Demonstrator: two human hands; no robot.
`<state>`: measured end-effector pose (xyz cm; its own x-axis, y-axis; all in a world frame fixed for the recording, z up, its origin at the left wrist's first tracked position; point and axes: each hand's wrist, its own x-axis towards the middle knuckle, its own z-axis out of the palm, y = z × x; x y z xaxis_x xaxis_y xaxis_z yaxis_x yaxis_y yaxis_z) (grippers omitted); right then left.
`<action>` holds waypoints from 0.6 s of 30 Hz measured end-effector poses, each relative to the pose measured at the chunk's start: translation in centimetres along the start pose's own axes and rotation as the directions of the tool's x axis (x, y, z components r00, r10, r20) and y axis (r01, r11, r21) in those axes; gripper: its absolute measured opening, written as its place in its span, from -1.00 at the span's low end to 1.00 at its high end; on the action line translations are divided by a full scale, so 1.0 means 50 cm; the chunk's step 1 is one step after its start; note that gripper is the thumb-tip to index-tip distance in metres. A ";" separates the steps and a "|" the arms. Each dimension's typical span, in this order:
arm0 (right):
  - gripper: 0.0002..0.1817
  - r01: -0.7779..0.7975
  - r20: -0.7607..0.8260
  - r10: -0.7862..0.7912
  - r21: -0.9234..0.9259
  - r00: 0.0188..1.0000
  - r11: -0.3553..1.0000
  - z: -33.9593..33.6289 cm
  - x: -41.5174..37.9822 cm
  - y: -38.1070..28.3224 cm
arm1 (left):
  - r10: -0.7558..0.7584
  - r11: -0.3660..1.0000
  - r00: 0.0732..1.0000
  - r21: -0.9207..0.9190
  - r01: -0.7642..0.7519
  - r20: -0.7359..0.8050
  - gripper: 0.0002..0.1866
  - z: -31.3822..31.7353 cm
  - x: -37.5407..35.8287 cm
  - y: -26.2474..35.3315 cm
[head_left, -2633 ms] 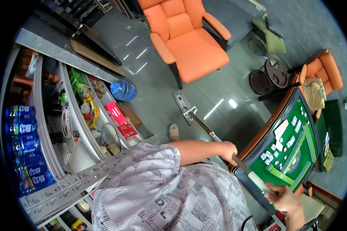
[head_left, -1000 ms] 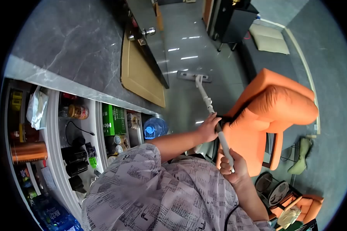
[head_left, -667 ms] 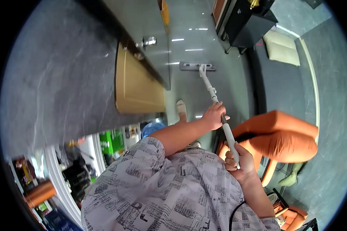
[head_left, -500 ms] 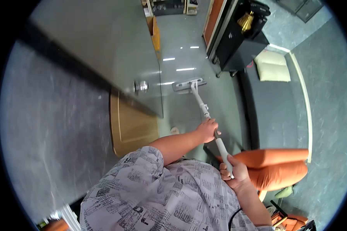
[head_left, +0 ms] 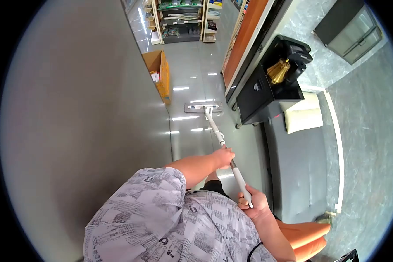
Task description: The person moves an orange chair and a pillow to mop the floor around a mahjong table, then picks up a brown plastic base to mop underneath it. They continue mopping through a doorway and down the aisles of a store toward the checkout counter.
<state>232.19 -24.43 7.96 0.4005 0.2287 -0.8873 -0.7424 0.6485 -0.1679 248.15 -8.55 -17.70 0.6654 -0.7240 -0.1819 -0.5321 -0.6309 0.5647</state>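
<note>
both hands (head_left: pixel 238 181) grip mop (head_left: pixel 216 133); head (head_left: pixel 202 107) near cabinet (head_left: pixel 260 94).

- Both hands are gripping a mop (head_left: pixel 217 133): the left hand (head_left: pixel 223 157) partway down the pole, the right hand (head_left: pixel 253 205) at its top end.
- The mop's flat head (head_left: pixel 202 107) is lying on the glossy floor (head_left: pixel 192 78), near a cardboard box (head_left: pixel 158 74) and a black cabinet (head_left: pixel 266 94).
</note>
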 end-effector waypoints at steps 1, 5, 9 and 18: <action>-0.67 0.009 0.016 -0.008 -0.041 1.000 0.999 0.028 0.025 -0.039 | -0.007 1.000 1.000 -0.020 0.007 -0.023 -0.70 -0.015 0.038 -0.039; -0.59 0.009 0.050 0.001 -0.209 0.999 0.978 0.189 0.116 -0.245 | -0.050 0.987 0.990 -0.158 0.028 -0.134 -0.70 -0.157 0.183 -0.176; -0.61 -0.007 0.057 0.024 -0.290 0.998 0.957 0.347 0.179 -0.414 | -0.050 0.994 0.987 -0.108 0.034 -0.154 -0.72 -0.244 0.327 -0.314; -0.62 -0.032 0.027 0.040 -0.246 0.999 0.969 0.661 0.381 -0.682 | -0.020 0.990 0.995 -0.138 0.006 -0.099 -0.72 -0.532 0.552 -0.603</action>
<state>282.89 -18.19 10.99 0.3851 0.2741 -0.8812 -0.8640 0.4426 -0.2399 296.49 -2.11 -18.31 0.7248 -0.6798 -0.1124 -0.4505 -0.5910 0.6692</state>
